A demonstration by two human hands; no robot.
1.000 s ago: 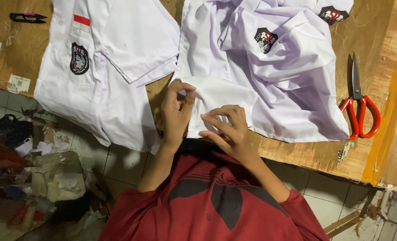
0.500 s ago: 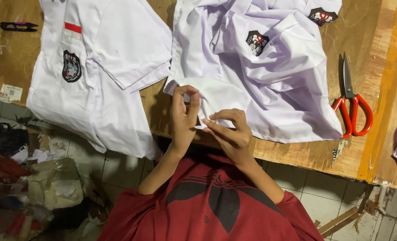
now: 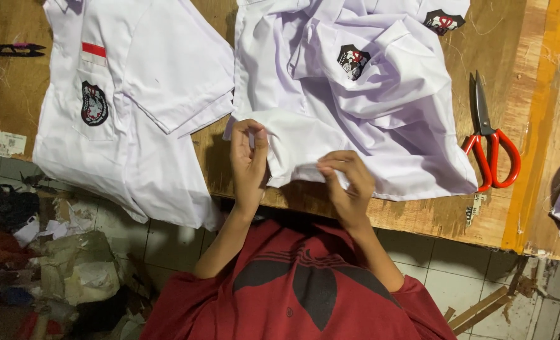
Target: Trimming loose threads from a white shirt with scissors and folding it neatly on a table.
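while both hands pinch it, the white shirt [image 3: 330, 119] lies flat

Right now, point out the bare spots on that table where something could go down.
Bare wood shows on the table between the white shirt pile and the red-handled scissors, and at the far-left corner around the small black snips. The middle is crowded: the spread shirt and both hands.

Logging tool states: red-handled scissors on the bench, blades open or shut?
Shut. The red-handled scissors lie flat on the wooden table, blades together as one point, handles side by side, clear of both hands.
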